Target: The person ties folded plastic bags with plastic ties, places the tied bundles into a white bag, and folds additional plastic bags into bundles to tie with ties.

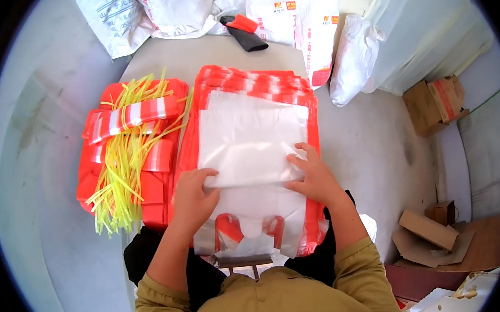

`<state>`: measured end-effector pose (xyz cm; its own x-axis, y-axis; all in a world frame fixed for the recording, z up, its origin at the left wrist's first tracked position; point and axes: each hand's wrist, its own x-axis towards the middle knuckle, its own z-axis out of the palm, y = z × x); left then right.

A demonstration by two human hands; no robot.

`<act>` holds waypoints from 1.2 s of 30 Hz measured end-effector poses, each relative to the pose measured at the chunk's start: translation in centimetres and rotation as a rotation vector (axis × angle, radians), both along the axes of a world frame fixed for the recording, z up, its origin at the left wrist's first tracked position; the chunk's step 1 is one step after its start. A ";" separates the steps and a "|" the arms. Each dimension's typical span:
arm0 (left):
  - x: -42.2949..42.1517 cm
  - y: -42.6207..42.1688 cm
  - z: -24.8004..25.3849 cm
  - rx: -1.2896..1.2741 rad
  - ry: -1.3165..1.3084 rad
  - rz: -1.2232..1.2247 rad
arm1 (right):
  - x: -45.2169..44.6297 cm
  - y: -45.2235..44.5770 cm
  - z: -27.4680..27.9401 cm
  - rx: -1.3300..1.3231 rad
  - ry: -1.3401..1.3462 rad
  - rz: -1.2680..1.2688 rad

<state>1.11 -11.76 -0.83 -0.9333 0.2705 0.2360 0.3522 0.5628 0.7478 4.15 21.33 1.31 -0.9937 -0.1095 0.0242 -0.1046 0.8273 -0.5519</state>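
Observation:
A clear plastic bag (251,136), folded over on itself, lies on a stack of red and white plastic bags (311,112) in the middle of the table. My left hand (195,198) is at the left end of the fold, thumb and fingers apart around its corner. At the right end, my right hand (314,175) rests on the plastic with its fingers spread. Toward my body the clear plastic shows handle cut-outs, with red visible through them. Left of the stack, folded red bags (163,190) carry a bundle of yellow strips (122,175).
White printed sacks (172,9) line the table's far side, with a black and red object (245,33) before them. A wrapped white bundle (355,58) stands at the back right. Cardboard boxes (430,105) and opened cardboard (432,236) are on the right.

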 end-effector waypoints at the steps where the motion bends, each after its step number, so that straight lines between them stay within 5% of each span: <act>1: 0.1 0.2 0.2 0.012 -0.028 0.021 | 0.2 -0.1 0.2 0.059 0.025 0.018; 11: 0.2 0.5 -0.4 0.000 0.226 0.068 | 1.6 -1.1 -0.1 0.334 0.192 0.028; 20: 2.0 -1.3 2.3 0.030 0.373 -0.091 | 5.6 -0.1 3.5 0.293 0.232 0.021; 23: 0.9 -2.0 -0.1 0.334 0.201 -0.262 | 4.6 2.7 2.1 0.049 0.330 0.133; 26: 1.2 -1.4 0.3 0.442 -0.371 -0.105 | 4.3 1.9 3.1 -0.482 -0.290 -0.286; 29: 0.5 -0.2 -0.2 0.322 -0.230 0.030 | 2.6 2.0 -0.3 -0.715 -0.148 -0.392; 36: -1.6 2.5 -0.2 0.279 -0.083 0.204 | -0.4 0.9 -3.7 -0.642 0.071 -0.500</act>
